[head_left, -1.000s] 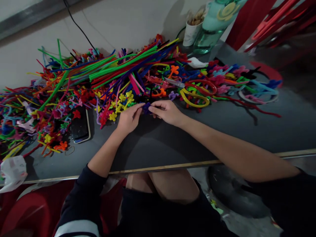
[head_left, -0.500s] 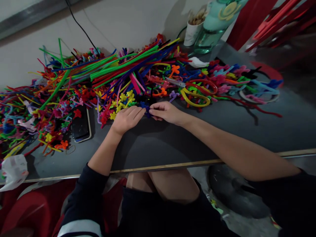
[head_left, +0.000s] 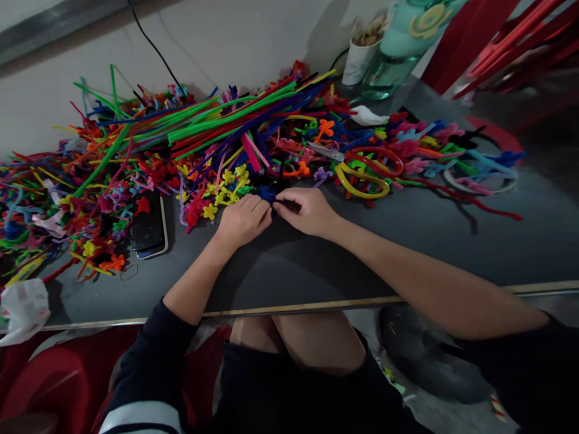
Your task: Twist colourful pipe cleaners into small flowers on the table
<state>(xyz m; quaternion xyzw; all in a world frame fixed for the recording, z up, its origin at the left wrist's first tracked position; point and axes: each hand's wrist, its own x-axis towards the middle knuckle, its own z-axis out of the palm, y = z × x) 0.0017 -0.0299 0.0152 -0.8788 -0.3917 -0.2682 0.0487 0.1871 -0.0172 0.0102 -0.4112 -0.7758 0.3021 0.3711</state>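
Between my two hands is a dark blue pipe-cleaner flower point(head_left: 266, 193), partly covered by the fingers. My left hand point(head_left: 244, 222) is closed on its left side, fingers curled toward the flower. On the other side my right hand point(head_left: 307, 210) pinches it with thumb and forefinger. Just beyond the left hand lie several yellow pipe-cleaner flowers point(head_left: 233, 184). A small purple pipe-cleaner piece point(head_left: 322, 176) rests behind the right hand. Scissors point(head_left: 366, 178) with yellow and red handles lie to the right of it.
A long heap of pipe cleaners point(head_left: 235, 120) runs along the wall. A phone point(head_left: 149, 229) lies at left, a crumpled white plastic bag point(head_left: 25, 307) at the front left edge. A paper cup point(head_left: 359, 60) and a green bottle point(head_left: 389, 66) stand at the back right.
The fingers of my left hand have curled in more, and my right hand has tightened its pinch around the blue flower. The view has shifted slightly.
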